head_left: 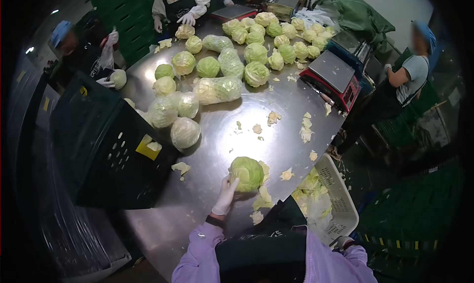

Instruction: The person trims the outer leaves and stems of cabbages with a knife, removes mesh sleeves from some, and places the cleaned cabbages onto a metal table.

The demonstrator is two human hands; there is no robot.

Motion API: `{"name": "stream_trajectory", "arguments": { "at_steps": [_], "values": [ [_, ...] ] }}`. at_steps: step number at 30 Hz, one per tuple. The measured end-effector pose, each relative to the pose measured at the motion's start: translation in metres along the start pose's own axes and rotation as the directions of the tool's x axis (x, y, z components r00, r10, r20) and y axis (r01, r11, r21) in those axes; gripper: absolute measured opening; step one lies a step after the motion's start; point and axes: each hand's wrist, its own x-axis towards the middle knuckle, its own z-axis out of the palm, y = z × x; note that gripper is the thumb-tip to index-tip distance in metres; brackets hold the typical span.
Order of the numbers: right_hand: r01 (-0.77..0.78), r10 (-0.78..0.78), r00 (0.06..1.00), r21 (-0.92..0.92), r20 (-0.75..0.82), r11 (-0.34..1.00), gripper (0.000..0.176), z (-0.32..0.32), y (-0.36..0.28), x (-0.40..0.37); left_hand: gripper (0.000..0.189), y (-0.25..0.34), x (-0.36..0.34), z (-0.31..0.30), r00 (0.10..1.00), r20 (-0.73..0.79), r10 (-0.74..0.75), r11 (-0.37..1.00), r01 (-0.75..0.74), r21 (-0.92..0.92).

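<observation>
A green cabbage (248, 173) rests on the steel table (212, 150) close to me. My left hand (225, 196), in a white glove, grips its left side, with the thumb over the front and the other fingers partly hidden behind it. Torn cabbage leaves (262, 198) lie just right of and below the cabbage. My right hand (341, 242) is low at my right side, near the rim of a white basket (349, 211); its fingers are too hidden to read. Leaf scraps and clear plastic fill the basket.
A dark green crate (94, 150) stands at the table's left edge. Cabbages, several in plastic wrap (217, 89), cover the far side. A red scale (333, 78) and a knife (327, 99) are at the right. Several other people stand around the table.
</observation>
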Motion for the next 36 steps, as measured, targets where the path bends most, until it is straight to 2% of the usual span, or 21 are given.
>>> {"name": "stream_trajectory", "arguments": {
  "at_steps": [1, 2, 4, 5, 6, 7, 8, 10, 12, 14, 16, 17, 18, 19, 21, 23, 24, 26, 31, 33, 36],
  "values": [
    [-0.180, 0.182, 0.983, 0.359, 0.028, 0.916, 0.029, -0.017, -0.008, -0.022, 0.051, -0.007, 0.006, -0.001, 1.000, 0.002, -0.005, 1.000, 0.005, 0.003],
    [-0.333, 0.335, 0.933, 0.659, 0.128, 0.675, 0.028, -0.021, -0.012, -0.033, 0.052, -0.022, 0.013, -0.005, 0.997, -0.041, 0.058, 0.998, -0.059, -0.019],
    [-0.214, 0.373, 0.928, 0.847, 0.021, 0.486, 0.030, -0.029, -0.016, -0.036, 0.053, -0.043, 0.017, -0.007, 0.992, -0.069, 0.108, 0.994, -0.110, -0.021],
    [-0.199, 0.390, 0.886, 0.556, -0.250, 0.807, 0.026, -0.018, 0.004, -0.004, 0.055, -0.047, 0.020, -0.002, 0.976, -0.068, 0.208, 0.978, -0.205, 0.043],
    [-0.243, 0.284, 0.819, 0.148, -0.498, 0.959, 0.024, -0.038, -0.013, -0.003, 0.057, -0.046, 0.024, 0.004, 0.948, -0.060, 0.311, 0.947, -0.305, 0.101],
    [0.000, 0.288, 0.883, 0.613, -0.372, 0.790, 0.025, -0.055, -0.026, -0.018, 0.057, -0.043, 0.029, 0.008, 0.946, -0.047, 0.321, 0.944, -0.315, 0.094],
    [0.128, 0.286, 0.928, 0.926, -0.238, 0.354, 0.027, -0.115, -0.100, -0.082, 0.056, -0.037, 0.028, 0.012, 0.952, -0.076, 0.298, 0.955, -0.297, 0.016],
    [0.384, 0.186, 0.879, 0.882, -0.440, 0.272, 0.030, -0.121, -0.106, -0.045, 0.055, -0.034, 0.022, 0.011, 0.964, -0.084, 0.252, 0.965, -0.257, -0.048],
    [0.498, 0.222, 0.789, 0.809, -0.572, 0.313, 0.031, -0.131, -0.123, -0.002, 0.056, -0.032, 0.019, 0.005, 0.955, -0.130, 0.266, 0.962, -0.272, -0.027],
    [0.615, 0.120, 0.719, 0.707, -0.685, 0.350, 0.032, -0.157, -0.175, -0.001, 0.059, -0.030, 0.012, 0.001, 0.927, -0.132, 0.351, 0.936, -0.349, 0.039],
    [0.644, -0.030, 0.738, 0.692, -0.674, 0.326, 0.032, -0.196, -0.255, -0.053, 0.069, -0.009, -0.017, 0.014, 0.878, -0.038, 0.478, 0.797, -0.415, 0.438],
    [0.631, -0.142, 0.773, 0.727, -0.618, 0.272, 0.034, -0.199, -0.278, -0.045, 0.069, -0.006, -0.026, 0.016, 0.881, -0.050, 0.471, 0.799, -0.402, 0.446],
    [0.610, -0.253, 0.789, 0.761, -0.559, 0.222, 0.037, -0.200, -0.297, -0.035, 0.079, -0.005, -0.032, 0.019, 0.866, -0.016, 0.500, 0.644, -0.360, 0.675],
    [0.684, -0.332, 0.730, 0.644, -0.598, 0.342, 0.038, -0.204, -0.315, -0.033, 0.089, -0.006, -0.036, 0.022, 0.856, 0.029, 0.517, 0.439, -0.293, 0.849],
    [0.742, -0.419, 0.668, 0.503, -0.616, 0.443, 0.039, -0.205, -0.347, -0.026, 0.094, -0.009, -0.037, 0.028, 0.860, 0.030, 0.510, 0.410, -0.274, 0.870],
    [0.838, -0.473, 0.164, -0.132, -0.866, 0.530, 0.042, -0.202, -0.371, -0.018, 0.099, -0.012, -0.036, 0.035, 0.864, 0.039, 0.501, 0.383, -0.262, 0.886],
    [0.836, -0.473, 0.166, -0.131, -0.865, 0.533, 0.042, -0.202, -0.378, -0.022, 0.098, -0.012, -0.034, 0.039, 0.864, 0.055, 0.500, 0.324, -0.246, 0.914],
    [0.748, -0.464, 0.378, -0.031, -0.801, 0.663, 0.047, -0.202, -0.384, -0.031, 0.098, -0.013, -0.030, 0.043, 0.866, 0.076, 0.494, 0.265, -0.233, 0.936],
    [0.743, -0.425, 0.386, 0.003, -0.818, 0.669, 0.048, -0.207, -0.387, -0.029, 0.095, -0.019, -0.025, 0.053, 0.865, 0.075, 0.496, 0.151, -0.171, 0.974],
    [0.766, -0.465, 0.276, -0.099, -0.841, 0.635, 0.041, -0.211, -0.388, -0.019, 0.094, -0.017, -0.024, 0.052, 0.854, 0.097, 0.512, 0.158, -0.204, 0.966],
    [0.737, -0.454, 0.244, -0.141, -0.857, 0.661, 0.036, -0.215, -0.390, -0.011, 0.093, -0.005, -0.024, 0.055, 0.877, 0.094, 0.472, 0.181, -0.201, 0.963]
  ]
}}
